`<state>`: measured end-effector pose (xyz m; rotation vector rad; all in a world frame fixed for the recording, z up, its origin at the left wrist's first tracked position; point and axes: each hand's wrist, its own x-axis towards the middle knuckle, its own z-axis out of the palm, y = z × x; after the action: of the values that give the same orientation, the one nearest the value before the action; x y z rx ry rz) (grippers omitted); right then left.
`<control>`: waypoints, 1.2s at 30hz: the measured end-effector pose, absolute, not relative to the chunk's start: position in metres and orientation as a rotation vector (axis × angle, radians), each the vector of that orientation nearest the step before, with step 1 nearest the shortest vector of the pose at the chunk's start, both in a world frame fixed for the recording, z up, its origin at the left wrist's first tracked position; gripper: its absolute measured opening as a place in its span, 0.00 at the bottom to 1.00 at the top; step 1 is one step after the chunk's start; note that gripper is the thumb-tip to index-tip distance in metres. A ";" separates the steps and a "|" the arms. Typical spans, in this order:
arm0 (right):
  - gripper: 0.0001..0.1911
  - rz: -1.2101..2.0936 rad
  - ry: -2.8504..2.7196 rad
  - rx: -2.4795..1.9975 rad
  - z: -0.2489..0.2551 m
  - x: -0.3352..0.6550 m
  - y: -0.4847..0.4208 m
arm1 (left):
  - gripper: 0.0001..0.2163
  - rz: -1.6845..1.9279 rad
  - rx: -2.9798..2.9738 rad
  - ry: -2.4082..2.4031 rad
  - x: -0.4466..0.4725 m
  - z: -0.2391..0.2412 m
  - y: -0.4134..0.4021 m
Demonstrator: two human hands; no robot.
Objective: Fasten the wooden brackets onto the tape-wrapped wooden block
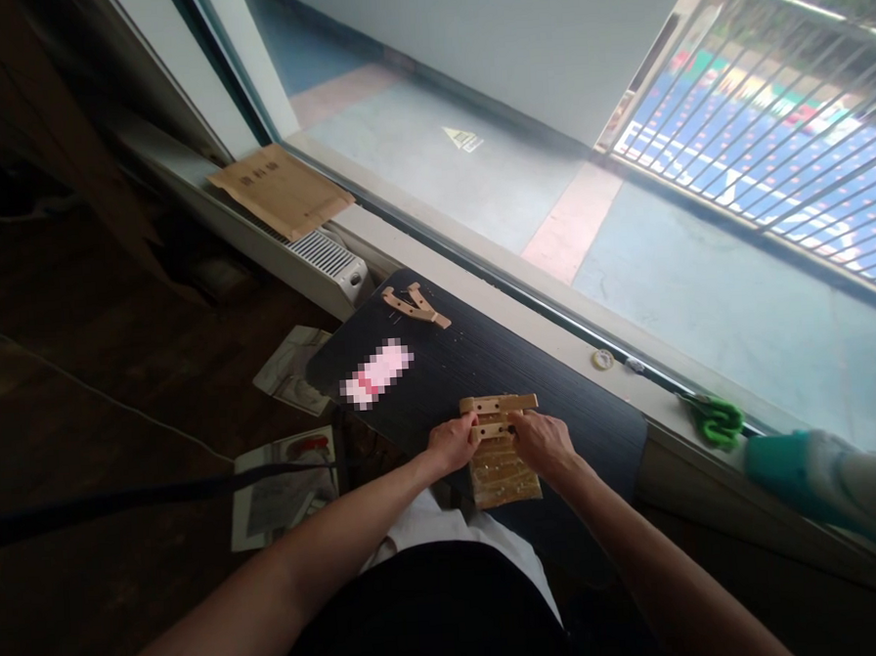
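Observation:
Both hands are at a small wooden bar with dark holes, in front of my body over the dark table. My left hand is closed on the bar's left end. At its right end, my right hand has its fingers closed too. A second wooden piece with holes lies just beyond, parallel to the first. Under the bars is a flat, shiny brown piece that looks wrapped in tape. Farther off on the table, more wooden pieces with holes lie in a V shape, with thin pins or screws beside them.
The black table stands against a window sill. A blurred-out pink item lies on it. Green-handled scissors, a small roll and a teal-and-white object are along the sill. A brown envelope rests on the radiator.

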<state>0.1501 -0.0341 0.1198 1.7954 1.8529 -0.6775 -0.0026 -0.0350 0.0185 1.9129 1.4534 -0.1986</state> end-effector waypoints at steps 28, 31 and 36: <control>0.16 -0.747 1.866 1.643 0.123 0.141 -0.030 | 0.12 -0.189 1.874 1.463 -0.001 0.022 -0.035; 0.15 -0.789 1.826 1.701 0.114 0.145 -0.030 | 0.11 -0.182 1.863 1.453 -0.001 0.020 -0.035; 0.15 -0.851 1.642 1.972 0.096 0.167 -0.029 | 0.11 -0.135 1.852 1.453 -0.002 0.018 -0.035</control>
<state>0.1672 -0.0292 0.0958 1.9720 1.6423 -0.8514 -0.0020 -0.0345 0.0185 1.8516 1.4533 -0.1349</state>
